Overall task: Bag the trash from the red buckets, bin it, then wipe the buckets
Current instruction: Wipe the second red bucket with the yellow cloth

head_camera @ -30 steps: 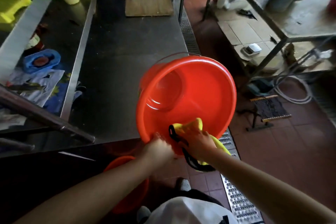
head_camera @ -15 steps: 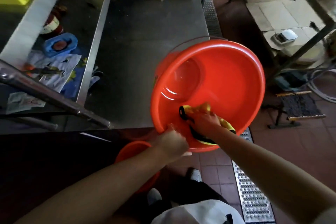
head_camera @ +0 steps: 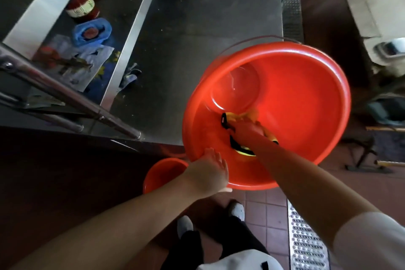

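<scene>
Head view, left hand [head_camera: 208, 173] gripping red bucket [head_camera: 306, 98] rim, right hand [head_camera: 246, 130] clutching yellow cloth [head_camera: 243, 116] inside, no legible writing

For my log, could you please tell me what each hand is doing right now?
Left hand: grips the big red plastic bucket by its rim.
Right hand: holds the yellow cloth inside.

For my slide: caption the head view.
Left hand grips the tilted red bucket's rim while the right hand wipes inside with a yellow cloth.
</scene>
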Demonstrator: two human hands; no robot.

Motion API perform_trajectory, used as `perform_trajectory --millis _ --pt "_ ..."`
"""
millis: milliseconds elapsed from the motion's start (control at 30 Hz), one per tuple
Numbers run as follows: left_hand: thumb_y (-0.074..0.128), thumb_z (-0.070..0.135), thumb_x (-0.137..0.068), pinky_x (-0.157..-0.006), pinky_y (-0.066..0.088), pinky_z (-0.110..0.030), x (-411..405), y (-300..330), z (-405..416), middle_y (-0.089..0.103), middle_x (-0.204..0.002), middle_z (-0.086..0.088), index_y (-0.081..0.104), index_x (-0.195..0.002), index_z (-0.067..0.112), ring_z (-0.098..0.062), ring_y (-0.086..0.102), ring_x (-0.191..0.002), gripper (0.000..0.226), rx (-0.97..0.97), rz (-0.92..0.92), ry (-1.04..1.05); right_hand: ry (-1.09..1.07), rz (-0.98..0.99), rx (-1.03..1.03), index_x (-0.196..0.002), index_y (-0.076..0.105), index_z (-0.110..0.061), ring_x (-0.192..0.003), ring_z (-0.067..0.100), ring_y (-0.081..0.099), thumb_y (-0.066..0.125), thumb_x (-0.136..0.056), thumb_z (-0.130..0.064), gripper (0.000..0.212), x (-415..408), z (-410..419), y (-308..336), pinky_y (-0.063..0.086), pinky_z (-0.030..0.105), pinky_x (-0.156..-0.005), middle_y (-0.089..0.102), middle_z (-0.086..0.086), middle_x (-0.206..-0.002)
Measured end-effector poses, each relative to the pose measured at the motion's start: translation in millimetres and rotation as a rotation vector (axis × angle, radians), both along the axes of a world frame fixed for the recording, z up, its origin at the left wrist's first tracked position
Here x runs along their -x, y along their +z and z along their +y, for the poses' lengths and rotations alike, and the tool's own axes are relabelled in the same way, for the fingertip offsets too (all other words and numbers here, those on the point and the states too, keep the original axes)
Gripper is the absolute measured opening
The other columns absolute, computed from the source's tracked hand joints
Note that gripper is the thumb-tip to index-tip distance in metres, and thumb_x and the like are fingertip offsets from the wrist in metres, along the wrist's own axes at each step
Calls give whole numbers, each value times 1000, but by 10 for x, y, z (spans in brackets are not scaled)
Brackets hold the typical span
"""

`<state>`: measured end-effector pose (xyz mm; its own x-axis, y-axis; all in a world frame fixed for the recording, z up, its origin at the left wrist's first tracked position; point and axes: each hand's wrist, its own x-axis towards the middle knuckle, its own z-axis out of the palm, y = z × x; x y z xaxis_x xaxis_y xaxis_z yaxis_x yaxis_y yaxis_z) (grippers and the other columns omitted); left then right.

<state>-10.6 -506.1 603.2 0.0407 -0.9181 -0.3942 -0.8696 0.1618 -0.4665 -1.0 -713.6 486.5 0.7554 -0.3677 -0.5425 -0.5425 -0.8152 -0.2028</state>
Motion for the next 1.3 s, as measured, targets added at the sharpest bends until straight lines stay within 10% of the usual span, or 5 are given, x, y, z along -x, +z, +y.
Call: perform_trajectory --millis 233,500,900,1067,1300 --pt "68 63 -68 -64 55 -34 -99 32 18 65 -57 -4 68 -60 14 -22 64 -54 50 38 168 10 22 -38 0 -147 33 -49 -141 32 32 47 -96 -56 53 845 444 681 34 47 -109 36 0 -153" --pt "70 58 -71 -60 45 -28 -190 37 75 69 -63 0 75 -72 16 -19 64 -57 42 -42 24 -19 226 -42 86 -152 6 -55 -139 28 42 57 -77 -79 94 1475 678 1038 42 43 -106 30 -8 -161" --pt "53 62 -88 -113 9 -64 -758 318 316 65 -120 -16 61 -125 10 -39 54 -118 65 -49 -52 -40 578 -349 620 -124 70 -25 -113 36 67 47 -86 -30 45 1609 402 1107 58 41 -71 72 2 -117" --pt "33 73 -90 -111 21 -59 -233 51 272 42 -143 -29 30 -148 2 -47 40 -130 91 66 135 164 608 -402 583 -124 69 -26 -113 33 67 58 -82 -35 45 1599 332 1084 58 41 -74 71 1 -119" --pt "41 75 -86 -98 44 -47 -111 -35 213 65 -111 -33 66 -112 -4 -43 62 -106 87 130 150 198 285 -127 269 -154 27 -39 -143 27 35 35 -86 -73 76 1401 562 908 36 48 -104 38 -3 -156"
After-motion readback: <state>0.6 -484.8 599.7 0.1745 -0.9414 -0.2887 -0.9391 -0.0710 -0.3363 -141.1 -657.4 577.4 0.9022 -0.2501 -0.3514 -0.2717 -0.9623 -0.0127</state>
